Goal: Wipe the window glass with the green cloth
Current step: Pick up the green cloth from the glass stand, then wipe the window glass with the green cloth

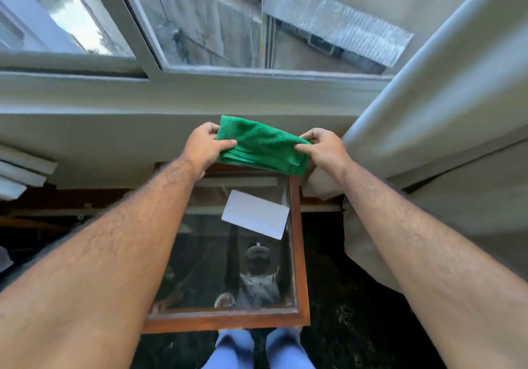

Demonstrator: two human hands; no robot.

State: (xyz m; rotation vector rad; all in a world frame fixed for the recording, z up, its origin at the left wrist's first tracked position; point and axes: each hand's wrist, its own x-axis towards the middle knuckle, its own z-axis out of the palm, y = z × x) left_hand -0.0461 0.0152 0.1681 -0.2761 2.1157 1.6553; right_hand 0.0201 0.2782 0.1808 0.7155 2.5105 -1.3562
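A folded green cloth (261, 146) is held in the air between both hands, below the window sill. My left hand (204, 147) pinches its left edge and my right hand (324, 148) pinches its right edge. The window glass (257, 20) fills the upper middle, set in a pale frame (148, 63), and looks streaked and dusty. A second pane (57, 11) lies to the left. The cloth is well below the glass and does not touch it.
A grey curtain (445, 106) hangs at the right, close to my right arm. Under my hands stands a glass-topped table with a wooden frame (298, 254), carrying a white card (255, 217). The wide sill (114, 103) runs beneath the window. Dark floor lies below.
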